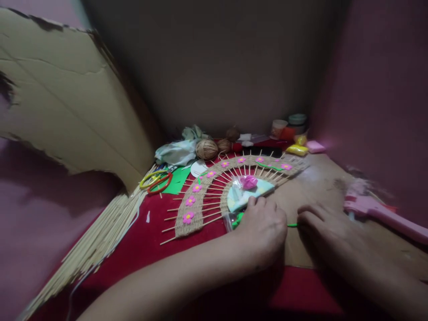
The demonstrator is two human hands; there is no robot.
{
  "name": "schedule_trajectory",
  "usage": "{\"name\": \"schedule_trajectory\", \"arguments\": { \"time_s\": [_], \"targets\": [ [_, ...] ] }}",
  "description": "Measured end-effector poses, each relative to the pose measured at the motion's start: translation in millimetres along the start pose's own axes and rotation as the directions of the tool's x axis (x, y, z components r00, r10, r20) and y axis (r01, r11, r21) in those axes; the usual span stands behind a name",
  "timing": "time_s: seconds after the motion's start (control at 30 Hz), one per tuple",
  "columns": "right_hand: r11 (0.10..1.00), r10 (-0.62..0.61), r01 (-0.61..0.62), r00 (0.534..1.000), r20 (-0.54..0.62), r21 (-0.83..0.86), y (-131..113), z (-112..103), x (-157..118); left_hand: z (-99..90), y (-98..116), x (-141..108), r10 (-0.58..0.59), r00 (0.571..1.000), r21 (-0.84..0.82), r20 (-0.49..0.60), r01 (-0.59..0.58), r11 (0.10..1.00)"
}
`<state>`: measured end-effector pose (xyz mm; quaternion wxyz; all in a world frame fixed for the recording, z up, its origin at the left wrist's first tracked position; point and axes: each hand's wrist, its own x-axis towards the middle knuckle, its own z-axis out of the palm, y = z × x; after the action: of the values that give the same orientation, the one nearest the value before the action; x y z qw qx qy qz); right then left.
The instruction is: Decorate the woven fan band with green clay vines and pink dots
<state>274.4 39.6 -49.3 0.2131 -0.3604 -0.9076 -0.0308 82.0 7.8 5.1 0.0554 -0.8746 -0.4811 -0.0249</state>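
Observation:
A thin green strip (292,225) lies over the brown cardboard (301,254), stretched between my hands. My left hand (264,225) is closed at its left end, beside the woven fan. My right hand (321,223) is closed on its right end, fingers bent down to the board. The woven twine fan (209,189) with stick ribs lies on the red cloth, pink flowers along its band and a green strand near its upper right. A pink lump in clear plastic (249,182) rests on the pale blue centre. Green material in plastic (237,220) shows by my left fingers.
Scissors (159,183) and green paper (175,180) lie left of the fan, beside bundled sticks (90,240). Twine balls (206,149) and cups (278,128) stand behind. Yellow packets (297,150) are at the back right; a pink glue gun (377,209) is at the right.

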Motion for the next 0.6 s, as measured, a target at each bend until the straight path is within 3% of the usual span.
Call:
{"name": "schedule_trajectory", "arguments": {
  "time_s": [0.3,0.43,0.6],
  "targets": [
    [0.998,0.039,-0.039,0.999,0.005,-0.045,-8.3,-8.5,9.3,0.6,3.2,2.0,-0.001,1.000,0.001,-0.015,0.001,1.000],
    [0.999,-0.012,0.012,1.000,-0.004,-0.049,-7.3,-8.3,9.1,3.5,3.4,1.2,-0.004,0.999,0.010,-0.042,0.004,1.000],
    [0.988,-0.105,0.093,0.990,-0.095,-0.123,-9.3,-11.0,10.7,10.0,3.0,1.1,-0.008,0.999,0.006,-0.047,0.008,1.000]
  ]
}}
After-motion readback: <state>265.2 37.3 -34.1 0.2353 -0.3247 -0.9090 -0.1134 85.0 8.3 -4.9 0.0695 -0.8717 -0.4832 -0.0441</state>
